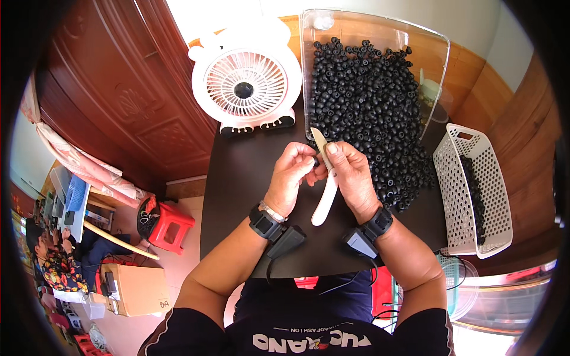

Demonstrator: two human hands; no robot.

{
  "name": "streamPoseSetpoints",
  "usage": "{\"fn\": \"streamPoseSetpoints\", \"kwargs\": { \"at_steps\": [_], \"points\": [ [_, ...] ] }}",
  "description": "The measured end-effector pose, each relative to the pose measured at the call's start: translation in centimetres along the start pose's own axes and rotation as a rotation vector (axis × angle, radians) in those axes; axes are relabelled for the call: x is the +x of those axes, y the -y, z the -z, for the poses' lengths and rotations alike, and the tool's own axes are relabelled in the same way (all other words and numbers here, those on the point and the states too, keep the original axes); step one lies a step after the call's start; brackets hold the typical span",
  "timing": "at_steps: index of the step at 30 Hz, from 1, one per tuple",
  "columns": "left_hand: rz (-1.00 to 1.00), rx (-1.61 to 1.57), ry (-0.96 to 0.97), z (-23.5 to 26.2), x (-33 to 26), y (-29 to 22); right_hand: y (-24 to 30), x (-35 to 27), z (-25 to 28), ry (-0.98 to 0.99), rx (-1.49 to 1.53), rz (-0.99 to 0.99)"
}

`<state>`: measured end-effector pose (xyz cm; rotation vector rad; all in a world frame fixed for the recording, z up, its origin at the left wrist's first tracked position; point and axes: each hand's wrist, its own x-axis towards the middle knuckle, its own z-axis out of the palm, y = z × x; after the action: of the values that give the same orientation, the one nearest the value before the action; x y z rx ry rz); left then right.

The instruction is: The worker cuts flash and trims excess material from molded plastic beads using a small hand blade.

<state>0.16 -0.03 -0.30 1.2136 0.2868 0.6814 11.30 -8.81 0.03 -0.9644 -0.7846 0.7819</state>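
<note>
Over the dark table (237, 178) our right hand (350, 172) grips the cream knife (325, 196), blade pointing away, while our left hand (291, 175) pinches a black bead (316, 160) at it.

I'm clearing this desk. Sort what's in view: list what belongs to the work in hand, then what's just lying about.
In use:
- left hand, pinching a small black piece
- right hand, holding the cream-handled knife
- heap of black pieces
- clear tray under the heap
- white basket with some black pieces in it

Lying about:
- white fan
- red stool
- cardboard box
</note>
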Motion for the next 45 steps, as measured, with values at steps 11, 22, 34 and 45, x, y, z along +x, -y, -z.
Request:
{"fn": "streamPoseSetpoints", "kwargs": {
  "at_steps": [11, 22, 34, 45],
  "points": [
    [0.084, -0.054, 0.086, 1.1, 0.2, 0.6, -0.3, -0.6, -0.4, 0.125, 0.019, 0.068],
    [0.179, -0.184, 0.122, 0.7, -0.4, 0.7, -0.5, -0.6, -0.6, 0.083, -0.213, 0.240],
    [0.175, -0.275, 0.034, 1.0, 0.1, 1.3, 0.2, -0.7, -0.7, 0.056, -0.239, 0.247],
    [0.147, -0.014, -0.025, 0.8, 0.0, 1.1, -0.5, -0.9, -0.8, 0.087, -0.164, 0.245]
  ]
}}
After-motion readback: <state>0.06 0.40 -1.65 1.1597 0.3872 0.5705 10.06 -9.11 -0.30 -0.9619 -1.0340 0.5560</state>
